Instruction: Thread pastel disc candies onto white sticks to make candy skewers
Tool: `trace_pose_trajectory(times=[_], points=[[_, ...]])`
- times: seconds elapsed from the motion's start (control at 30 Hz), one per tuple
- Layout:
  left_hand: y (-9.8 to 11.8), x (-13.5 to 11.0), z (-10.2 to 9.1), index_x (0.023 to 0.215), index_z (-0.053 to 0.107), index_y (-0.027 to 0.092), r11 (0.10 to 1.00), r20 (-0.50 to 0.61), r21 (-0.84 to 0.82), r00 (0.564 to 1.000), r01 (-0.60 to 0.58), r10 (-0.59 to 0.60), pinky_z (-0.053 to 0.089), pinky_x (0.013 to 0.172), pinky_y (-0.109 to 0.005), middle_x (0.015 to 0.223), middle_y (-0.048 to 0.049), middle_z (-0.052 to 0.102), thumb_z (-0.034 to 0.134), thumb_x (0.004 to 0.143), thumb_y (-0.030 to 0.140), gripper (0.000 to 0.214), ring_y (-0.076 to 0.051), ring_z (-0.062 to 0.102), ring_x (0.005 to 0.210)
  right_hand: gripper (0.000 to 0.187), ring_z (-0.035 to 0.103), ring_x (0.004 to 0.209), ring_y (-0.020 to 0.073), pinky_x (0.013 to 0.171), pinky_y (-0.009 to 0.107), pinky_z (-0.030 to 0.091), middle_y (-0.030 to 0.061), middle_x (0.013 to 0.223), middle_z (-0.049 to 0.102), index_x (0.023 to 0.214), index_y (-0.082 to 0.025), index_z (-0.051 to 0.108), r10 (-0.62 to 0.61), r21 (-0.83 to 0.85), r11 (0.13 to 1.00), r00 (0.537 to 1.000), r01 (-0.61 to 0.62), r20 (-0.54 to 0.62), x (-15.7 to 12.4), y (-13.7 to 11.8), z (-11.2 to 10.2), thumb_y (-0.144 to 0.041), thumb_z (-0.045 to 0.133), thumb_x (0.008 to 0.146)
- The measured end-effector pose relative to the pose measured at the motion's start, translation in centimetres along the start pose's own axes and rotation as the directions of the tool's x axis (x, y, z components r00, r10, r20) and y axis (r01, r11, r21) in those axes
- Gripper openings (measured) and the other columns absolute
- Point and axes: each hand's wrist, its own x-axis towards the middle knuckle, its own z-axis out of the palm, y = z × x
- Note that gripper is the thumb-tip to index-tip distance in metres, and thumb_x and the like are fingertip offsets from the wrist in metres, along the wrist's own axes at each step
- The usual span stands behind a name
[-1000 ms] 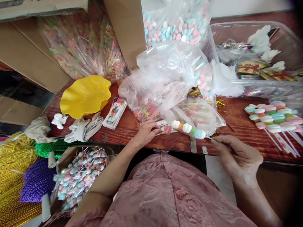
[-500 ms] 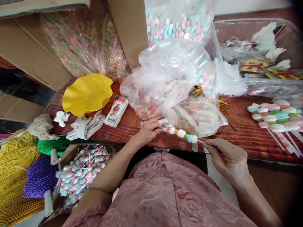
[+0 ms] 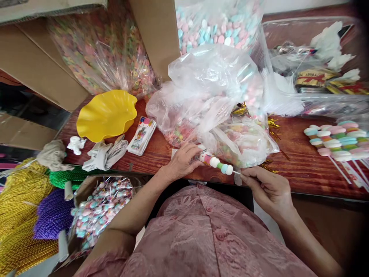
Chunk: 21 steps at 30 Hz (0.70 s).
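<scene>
So, looking down on a dark red, wood-grained table [image 3: 157, 156], holding a candy skewer [image 3: 224, 168] between both hands by the near edge: clamped on its white stick with the right hand [image 3: 269, 188], thumb to fingers; bent around the other end with the left hand [image 3: 184, 159], too covered to tell whether gripping or merely touching. Scanning the tabletop from the left, past a white figurine [image 3: 76, 145], a folded pale cloth [image 3: 105, 154], a wavy yellow dish [image 3: 106, 115] and a stack of printed packets [image 3: 142, 135], on to crumpled see-through bags [image 3: 204, 92] of sweets, then to more skewers [image 3: 341, 140] at the right, just before a clear plastic tub [image 3: 319, 99]. Beyond, meeting tall cardboard [image 3: 155, 42] and a pale wall [image 3: 305, 5]. Dropping below, at left, finding wrapped sweets [image 3: 99, 215] in a box beside gold cords [image 3: 20, 219], purple cords [image 3: 53, 215] and green cords [image 3: 60, 179].
</scene>
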Motion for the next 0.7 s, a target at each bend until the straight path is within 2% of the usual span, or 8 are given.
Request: trace_pose_trajectory(times=[0.13,0.3,0.43,0.47,0.53,0.6,0.63,0.7], points=[[0.1,1.2,-0.2,0.115,0.061,0.016,0.989,0.1,0.086,0.988,-0.123,0.114,0.046,0.096,-0.05,0.11,-0.0135,0.066,0.057,0.087,0.059,0.052,-0.027,0.058,0.104,0.008,0.055,0.058,0.0097,0.055,0.023,0.042,-0.0028,0.067,0.06,0.083,-0.022,0.065,0.041,0.083,0.996,0.999,-0.041,-0.002,-0.5,0.6,0.1,-0.016,0.061,0.087],[1.3,1.6,0.1,0.103,0.059,0.012,0.99,0.231,0.087,0.968,-0.115,0.093,0.046,0.071,-0.032,0.089,-0.01,0.063,0.042,0.096,0.055,0.046,-0.02,0.058,0.08,0.009,0.055,0.06,0.0107,0.055,0.023,0.042,-0.0023,0.069,0.062,0.084,-0.024,0.066,0.114,0.143,0.985,0.989,-0.1,-0.093,-1.2,1.4,0.9,-0.016,0.062,0.087],[2.6,1.3,-0.1,0.093,0.056,0.014,0.994,0.334,0.087,0.942,-0.067,0.034,0.042,0.064,-0.029,0.086,-0.0074,0.059,0.054,0.084,0.067,0.054,-0.019,0.056,0.076,0.011,0.053,0.057,0.0102,0.052,0.023,0.041,-0.0028,0.067,0.059,0.082,-0.023,0.064,0.097,0.151,0.985,0.988,-0.079,-0.122,-1.3,1.5,1.1,-0.014,0.061,0.088],[2.9,1.3,-0.1,0.092,0.055,0.014,0.994,0.354,0.097,0.935,-0.054,0.016,0.042,0.065,-0.03,0.086,-0.0075,0.059,0.059,0.083,0.066,0.053,-0.02,0.056,0.077,0.011,0.052,0.057,0.0099,0.052,0.023,0.041,-0.0029,0.066,0.058,0.082,-0.023,0.063,0.078,0.142,0.988,0.99,-0.061,-0.122,-1.2,1.5,1.1,-0.014,0.061,0.088],[3.3,1.3,-0.2,0.091,0.055,0.013,0.991,0.39,0.134,0.919,0.0,-0.053,0.042,0.067,-0.03,0.087,-0.0079,0.06,0.063,0.087,0.047,0.034,-0.021,0.056,0.079,0.012,0.052,0.056,0.0095,0.052,0.023,0.041,-0.0029,0.066,0.058,0.084,-0.023,0.062,0.013,0.109,0.994,0.995,-0.002,-0.099,-1.0,1.3,1.0,-0.012,0.06,0.088],[3.5,1.4,-0.3,0.089,0.056,0.014,0.98,0.416,0.168,0.894,0.104,-0.166,0.04,0.067,-0.03,0.085,-0.0071,0.06,0.059,0.086,0.022,0.01,-0.02,0.056,0.077,0.012,0.055,0.059,0.01,0.056,0.023,0.043,-0.0018,0.069,0.061,0.088,-0.021,0.062,-0.104,0.062,0.992,0.993,0.107,-0.058,-0.7,1.0,0.9,-0.009,0.06,0.087],[3.5,1.5,-0.4,0.088,0.057,0.014,0.971,0.423,0.17,0.878,0.167,-0.225,0.039,0.066,-0.029,0.083,-0.0061,0.06,0.057,0.082,0.015,0.006,-0.019,0.055,0.075,0.013,0.057,0.062,0.0108,0.058,0.024,0.046,-0.0005,0.072,0.063,0.091,-0.021,0.061,-0.177,0.029,0.984,0.983,0.178,-0.041,-0.5,0.9,0.8,-0.008,0.06,0.087],[3.6,1.7,-0.6,0.086,0.058,0.015,0.948,0.427,0.136,0.847,0.288,-0.318,0.038,0.064,-0.028,0.078,-0.0034,0.06,0.056,0.074,0.009,0.014,-0.018,0.054,0.07,0.016,0.061,0.069,0.0135,0.065,0.026,0.049,0.003,0.079,0.066,0.096,-0.019,0.061,-0.317,-0.056,0.947,0.948,0.316,-0.011,-0.3,0.6,0.7,-0.007,0.06,0.086]])
